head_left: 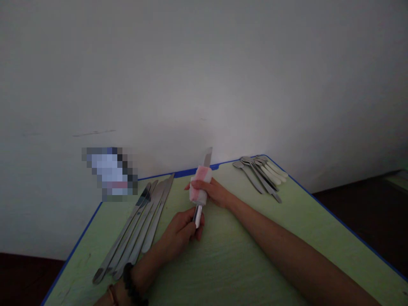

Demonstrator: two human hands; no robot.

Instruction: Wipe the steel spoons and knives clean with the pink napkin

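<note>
A table knife (198, 216) is being held above the tabletop (242, 255), between the two hands. Its handle is being grasped by the left hand (184, 228), while a pink-and-white cloth (200, 187), clasped in the right hand (214, 191), is being kept around its middle. The blade is being pointed away from the body, toward the wall (204, 85), with the long axis running from lower left to upper right. More table knives (140, 229) are lying side by side on the left; spoons (262, 176) and white-handled utensils (270, 174) are resting near the far right corner. Any writing on the pixelated object (110, 172) is being obscured.
</note>
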